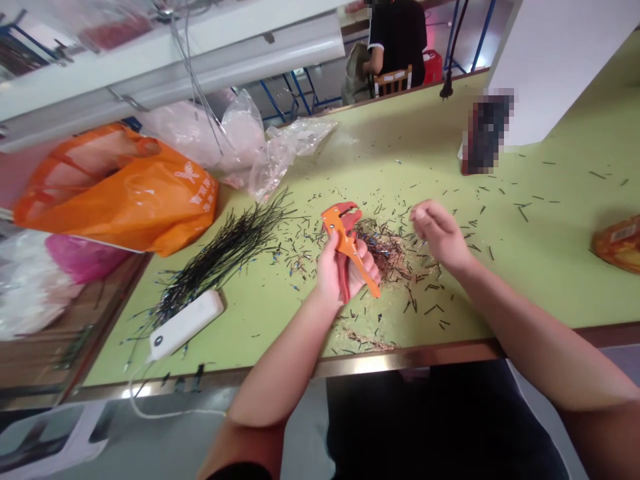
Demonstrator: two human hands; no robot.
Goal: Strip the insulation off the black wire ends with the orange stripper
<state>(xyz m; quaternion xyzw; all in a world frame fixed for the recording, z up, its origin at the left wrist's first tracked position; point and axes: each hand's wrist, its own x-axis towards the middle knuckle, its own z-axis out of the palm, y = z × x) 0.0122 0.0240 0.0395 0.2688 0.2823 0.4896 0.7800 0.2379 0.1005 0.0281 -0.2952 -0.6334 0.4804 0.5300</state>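
My left hand (330, 270) is wrapped round the handles of an orange and red wire stripper (345, 233), whose jaws point up and away from me. Under and beside it lies a heap of short cut wire bits and copper strands (395, 260). To the right of the heap, my right hand (443, 233) hovers with its fingers curled together; whether something small sits in them I cannot make out. A bundle of long black wires (215, 260) with small blue tips lies left of the stripper.
A white power bank (187, 323) with a cable lies at the front left. An orange bag (130, 190) and clear plastic bags (265, 147) stand behind. A phone (485, 133) leans on a white panel (555, 73). An orange packet (620, 243) is at right; a person (397, 40) sits beyond.
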